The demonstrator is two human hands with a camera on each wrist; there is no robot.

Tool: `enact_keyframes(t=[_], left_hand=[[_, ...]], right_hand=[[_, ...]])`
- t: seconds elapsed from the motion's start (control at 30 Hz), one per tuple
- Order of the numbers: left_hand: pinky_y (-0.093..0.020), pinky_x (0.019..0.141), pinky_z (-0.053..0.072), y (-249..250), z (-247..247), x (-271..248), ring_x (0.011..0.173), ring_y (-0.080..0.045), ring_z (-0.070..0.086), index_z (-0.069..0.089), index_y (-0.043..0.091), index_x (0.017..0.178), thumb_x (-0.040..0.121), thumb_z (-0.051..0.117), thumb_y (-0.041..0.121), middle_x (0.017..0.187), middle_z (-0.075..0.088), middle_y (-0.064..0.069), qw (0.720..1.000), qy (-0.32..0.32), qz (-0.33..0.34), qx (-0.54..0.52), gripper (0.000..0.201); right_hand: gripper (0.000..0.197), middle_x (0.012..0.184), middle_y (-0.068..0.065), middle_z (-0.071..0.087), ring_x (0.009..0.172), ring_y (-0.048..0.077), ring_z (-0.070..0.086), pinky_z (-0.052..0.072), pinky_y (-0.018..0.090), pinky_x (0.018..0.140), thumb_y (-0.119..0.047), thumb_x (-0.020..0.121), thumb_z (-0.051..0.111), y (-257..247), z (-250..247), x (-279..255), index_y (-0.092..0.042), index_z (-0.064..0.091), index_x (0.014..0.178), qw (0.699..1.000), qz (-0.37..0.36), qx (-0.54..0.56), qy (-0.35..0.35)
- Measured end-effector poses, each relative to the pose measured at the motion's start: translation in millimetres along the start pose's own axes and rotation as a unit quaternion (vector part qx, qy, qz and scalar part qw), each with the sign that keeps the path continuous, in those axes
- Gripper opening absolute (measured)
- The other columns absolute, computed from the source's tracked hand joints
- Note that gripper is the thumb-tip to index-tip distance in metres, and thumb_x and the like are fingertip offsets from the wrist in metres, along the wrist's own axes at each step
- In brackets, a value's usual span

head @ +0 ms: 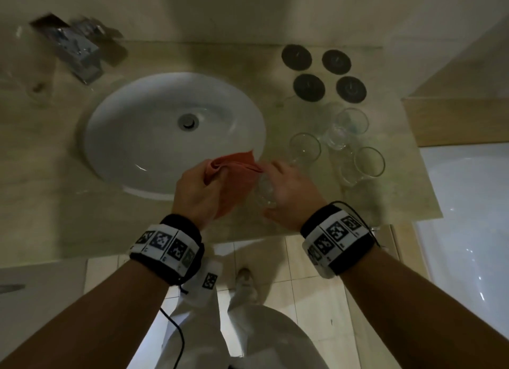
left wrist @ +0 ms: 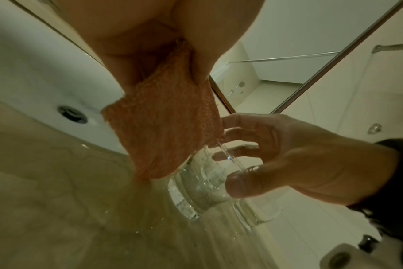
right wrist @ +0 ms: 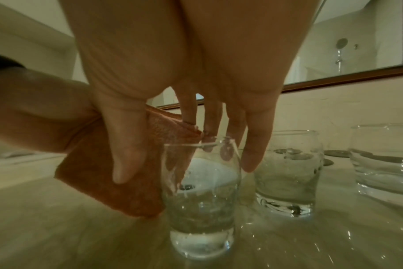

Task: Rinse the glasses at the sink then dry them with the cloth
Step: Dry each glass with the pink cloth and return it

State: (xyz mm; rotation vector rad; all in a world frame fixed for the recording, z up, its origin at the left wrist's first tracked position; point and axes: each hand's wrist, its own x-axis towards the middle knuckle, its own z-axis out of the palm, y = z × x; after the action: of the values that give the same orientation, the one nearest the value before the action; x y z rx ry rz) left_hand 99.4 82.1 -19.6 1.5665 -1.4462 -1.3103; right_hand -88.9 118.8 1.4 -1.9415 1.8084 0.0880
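Observation:
A clear wet glass (head: pixel 265 195) stands on the counter just right of the sink (head: pixel 115 137). My right hand (head: pixel 285 188) reaches down over the glass (right wrist: pixel 200 200), with its fingers (right wrist: pixel 253 154) and thumb spread around the rim, holding it. My left hand (head: pixel 198 186) grips a bunched orange cloth (head: pixel 237 170). In the left wrist view the cloth (left wrist: pixel 168 127) hangs from that fist, and its corner lies against the rim of the glass (left wrist: pixel 196 187). Three more glasses stand to the right, the nearest one (head: pixel 304 148) behind my right hand.
Several black round coasters (head: pixel 296 55) lie at the back right of the beige counter (head: pixel 55 203). The chrome faucet (head: pixel 80 51) is at the back left. Water drops dot the counter around the glasses. A white bathtub (head: pixel 468 217) adjoins the counter's right end.

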Motion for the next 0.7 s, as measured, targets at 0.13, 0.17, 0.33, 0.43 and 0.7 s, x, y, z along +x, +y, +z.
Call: enact_keyframes(t=[0.13,0.17,0.33,0.43,0.7], left_hand=[[-0.026,0.075,0.054,-1,-1,-2,0.084,-0.006,0.066,0.069,0.032,0.093,0.099,0.057,0.022,0.09,0.071,0.011,0.999,0.017,-0.009,-0.031,0.017],[-0.03,0.081,0.054,-2,-3,-1,0.088,-0.007,0.066,0.07,0.03,0.097,0.099,0.056,0.025,0.093,0.072,0.011,0.999,0.029,-0.013,-0.034,0.015],[-0.049,0.092,0.056,-2,-14,9,0.102,-0.019,0.066,0.067,0.033,0.101,0.1,0.049,0.032,0.103,0.07,0.004,0.991,0.067,-0.06,-0.1,0.018],[-0.043,0.087,0.055,4,-20,20,0.098,-0.023,0.065,0.064,0.034,0.094,0.103,0.047,0.024,0.099,0.068,0.001,0.981,0.077,-0.073,-0.16,0.022],[-0.025,0.064,0.059,24,-50,69,0.073,-0.01,0.073,0.065,0.014,0.099,0.106,0.04,0.019,0.084,0.077,0.0,0.927,0.024,-0.122,-0.353,0.027]], right_hand=[[0.097,0.141,0.011,0.048,0.122,0.032,0.054,0.051,0.043,0.097,-0.03,0.078,0.08,0,4,8,-0.016,0.023,0.155,0.999,0.02,0.02,0.017],[0.1,0.14,0.012,0.049,0.122,0.032,0.054,0.05,0.043,0.098,-0.032,0.077,0.082,0,5,10,-0.013,0.023,0.155,0.999,0.029,0.017,0.016],[0.092,0.139,0.013,0.052,0.121,0.031,0.054,0.049,0.04,0.101,-0.038,0.072,0.084,-7,3,11,-0.007,0.039,0.147,0.995,0.032,0.069,0.068],[0.08,0.122,0.01,0.061,0.102,0.025,0.062,0.049,0.029,0.083,-0.044,0.067,0.081,-21,-9,18,-0.007,0.055,0.133,0.976,-0.016,0.131,0.174],[0.075,0.116,0.002,0.058,0.098,0.016,0.061,0.058,0.032,0.081,-0.057,0.063,0.072,-90,-61,74,-0.012,0.058,0.122,0.942,-0.099,0.247,0.204]])
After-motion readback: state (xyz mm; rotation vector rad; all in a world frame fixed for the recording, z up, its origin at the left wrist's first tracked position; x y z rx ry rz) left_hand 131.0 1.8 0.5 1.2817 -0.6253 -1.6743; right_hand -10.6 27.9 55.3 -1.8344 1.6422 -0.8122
